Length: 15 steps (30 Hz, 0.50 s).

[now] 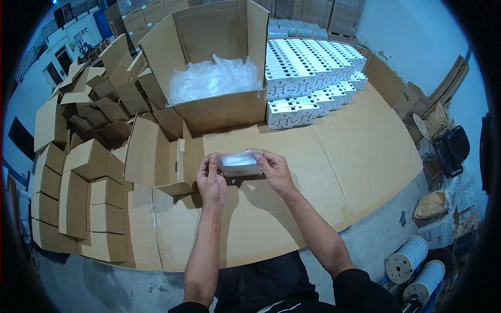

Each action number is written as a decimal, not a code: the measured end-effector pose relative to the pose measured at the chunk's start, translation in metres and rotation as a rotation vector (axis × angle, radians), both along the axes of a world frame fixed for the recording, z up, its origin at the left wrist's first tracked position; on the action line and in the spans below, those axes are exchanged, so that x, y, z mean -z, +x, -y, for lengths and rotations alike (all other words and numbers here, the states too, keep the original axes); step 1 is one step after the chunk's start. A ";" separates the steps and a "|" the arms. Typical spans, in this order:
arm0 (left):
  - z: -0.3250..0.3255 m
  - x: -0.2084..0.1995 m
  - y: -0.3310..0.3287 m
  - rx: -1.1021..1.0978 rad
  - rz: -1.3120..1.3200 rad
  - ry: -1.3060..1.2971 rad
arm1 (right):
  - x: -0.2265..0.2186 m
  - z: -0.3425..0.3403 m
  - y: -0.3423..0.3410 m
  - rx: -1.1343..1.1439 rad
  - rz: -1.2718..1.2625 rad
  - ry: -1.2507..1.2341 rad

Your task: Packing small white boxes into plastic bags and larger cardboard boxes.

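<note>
1. Head view, nearest: your forearms come up from the lower edge; left hand and right hand meet over the middle of the cardboard sheet.
2. Small wrapped package sits between your hands, above the sheet. Pale, box-like, with a shiny clear covering; contents not readable through the glare.
3. Left fingers nearly closed, pinching its left end, thumb toward you. Right thumb and forefinger close on its upper right corner. Remaining fingertips partly hidden; can't tell how hard they press.
4. Handling, my judgement: grip by the ends, both thumbs level, pressing lightly so the corners don't crush. Draw any loose film flat from the middle outward; pull too hard at one corner and it may tear or skew. Tilting it off the glare should help you check the covering.
5. Just left of your left hand: open carton, flaps up. Mind its edge with your wrist.
6. Farther left: brown cartons packed close together.
7. Beyond your hands: large open carton holding crumpled clear plastic; right beside it, stacked white boxes with dark markings.
8. Farthest: blue-toned reels behind the stack.
</note>
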<state>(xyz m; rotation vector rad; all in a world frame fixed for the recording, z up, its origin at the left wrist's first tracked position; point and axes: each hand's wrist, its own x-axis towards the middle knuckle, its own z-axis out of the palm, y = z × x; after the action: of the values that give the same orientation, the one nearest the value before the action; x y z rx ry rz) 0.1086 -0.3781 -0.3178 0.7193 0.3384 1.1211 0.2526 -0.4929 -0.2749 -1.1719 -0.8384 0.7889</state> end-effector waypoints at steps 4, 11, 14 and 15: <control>0.000 0.000 0.004 -0.019 -0.003 -0.039 | 0.007 -0.003 -0.002 -0.006 -0.025 0.039; 0.004 -0.004 0.006 -0.041 -0.013 -0.056 | 0.007 0.001 0.005 -0.020 0.259 -0.031; 0.003 0.005 0.002 -0.046 0.006 -0.085 | 0.002 0.004 0.003 -0.044 0.239 -0.103; 0.003 0.007 0.001 -0.041 0.015 -0.098 | 0.002 0.005 0.002 -0.062 0.152 -0.172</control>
<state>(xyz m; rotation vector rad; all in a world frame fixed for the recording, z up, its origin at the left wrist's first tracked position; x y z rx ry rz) 0.1091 -0.3813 -0.3244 0.6194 0.3943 1.1406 0.2549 -0.4981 -0.2765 -1.3769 -0.9503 0.8426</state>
